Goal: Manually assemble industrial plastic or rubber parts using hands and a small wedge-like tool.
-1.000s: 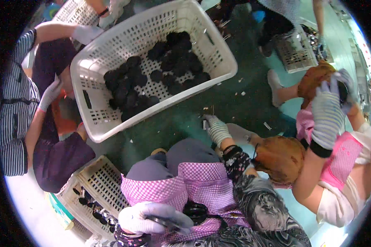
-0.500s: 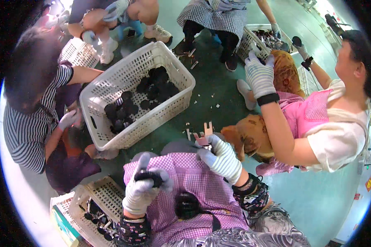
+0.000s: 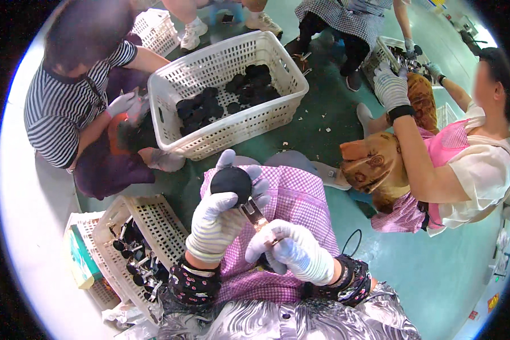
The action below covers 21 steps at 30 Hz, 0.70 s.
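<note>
My left hand, in a striped work glove, is closed around a round black disc-shaped part above my lap. In its gloved fingers my right hand grips a shiny flat metal clip. The clip's far end meets the lower edge of the black disc; I cannot tell whether the two are joined. Beneath both hands lies my pink checked apron. Something dark shows under the right fingers, mostly hidden.
A large white crate with several black discs stands ahead. At my left a tilted white basket holds black-and-metal pieces. A striped-shirted co-worker sits left, another co-worker right. Scraps litter the floor.
My right hand has come down and left, bringing the metal clip against the black disc. The left hand has lifted and turned the disc. The whole view has shifted.
</note>
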Motion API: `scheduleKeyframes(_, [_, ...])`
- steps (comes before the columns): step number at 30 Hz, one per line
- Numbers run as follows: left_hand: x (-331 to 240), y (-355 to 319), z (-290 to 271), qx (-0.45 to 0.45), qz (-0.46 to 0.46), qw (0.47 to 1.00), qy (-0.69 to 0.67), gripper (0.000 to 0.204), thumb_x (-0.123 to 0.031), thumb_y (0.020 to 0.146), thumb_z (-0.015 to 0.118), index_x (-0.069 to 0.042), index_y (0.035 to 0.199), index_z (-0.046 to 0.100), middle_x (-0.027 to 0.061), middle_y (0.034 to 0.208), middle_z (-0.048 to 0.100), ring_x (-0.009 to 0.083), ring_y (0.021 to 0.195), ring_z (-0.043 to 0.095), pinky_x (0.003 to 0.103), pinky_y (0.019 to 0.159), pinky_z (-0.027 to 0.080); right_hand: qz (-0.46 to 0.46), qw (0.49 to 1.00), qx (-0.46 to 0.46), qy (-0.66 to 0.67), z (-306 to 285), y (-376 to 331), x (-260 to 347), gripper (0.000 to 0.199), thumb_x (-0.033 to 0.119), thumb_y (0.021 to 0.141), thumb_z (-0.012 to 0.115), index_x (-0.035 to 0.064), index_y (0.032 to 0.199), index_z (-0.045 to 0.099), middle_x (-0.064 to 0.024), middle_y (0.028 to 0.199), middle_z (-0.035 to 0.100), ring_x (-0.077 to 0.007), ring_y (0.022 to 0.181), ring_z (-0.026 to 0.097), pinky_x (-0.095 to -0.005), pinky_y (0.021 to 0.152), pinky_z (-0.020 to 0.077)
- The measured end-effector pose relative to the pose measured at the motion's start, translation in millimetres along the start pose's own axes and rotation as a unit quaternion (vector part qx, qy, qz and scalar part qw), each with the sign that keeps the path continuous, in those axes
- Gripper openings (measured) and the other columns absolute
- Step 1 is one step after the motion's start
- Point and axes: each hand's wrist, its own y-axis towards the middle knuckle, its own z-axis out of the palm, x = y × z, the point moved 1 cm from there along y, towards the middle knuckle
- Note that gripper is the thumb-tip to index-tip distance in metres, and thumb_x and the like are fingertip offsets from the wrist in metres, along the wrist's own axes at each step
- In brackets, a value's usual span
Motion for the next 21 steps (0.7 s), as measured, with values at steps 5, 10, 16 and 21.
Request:
scheduleKeyframes(5, [9,-13,13,0.009,0.005,0.997,-0.079,0.052,-0.044,0.083,0.054,-0.021,0.128,0.038,0.0143,0.114,0.052,0.0295,0.105,0.052,0.043,0.087,0.046,0.058,0.996,-0.055,-0.035,7,-3,-6,0.05,0.052,0.085,0.045,0.003,0.092,0.052,-0.0076,0.076,0.061,-0.0048,0.042,0.039,-0.0178,0.041,0.0309])
scheduleKeyframes(10, [7,-12,12,-0.013,0.012,0.998,-0.063,0.058,-0.053,0.081,0.052,-0.016,0.125,0.04,0.013,0.107,0.055,0.0262,0.093,0.057,0.038,0.079,0.05,0.059,0.997,-0.015,-0.044,8,-5,-8,0.053,0.053,0.086,0.043,0.0021,0.093,0.054,-0.0049,0.067,0.057,-0.0058,0.042,0.04,-0.019,0.041,0.0309])
scheduleKeyframes(16, [7,-11,11,-0.064,0.043,0.996,0.041,0.059,-0.057,0.081,0.047,-0.007,0.113,0.051,0.0121,0.098,0.058,0.0231,0.087,0.058,0.035,0.075,0.049,0.054,0.994,-0.056,-0.078,3,6,-14,0.052,0.05,0.089,0.038,0.0038,0.074,0.057,-0.0058,0.059,0.056,-0.0081,0.043,0.043,-0.019,0.042,0.0323])
scheduleKeyframes(21, [3,-14,8,-0.079,0.076,0.983,0.149,0.065,-0.061,0.084,0.037,-0.001,0.101,0.057,0.012,0.093,0.059,0.021,0.081,0.057,0.033,0.074,0.046,0.123,0.988,-0.071,-0.06,7,22,-6,0.051,0.048,0.088,0.039,0.0047,0.07,0.057,-0.0063,0.061,0.058,-0.0076,0.046,0.045,-0.0199,0.043,0.0337])
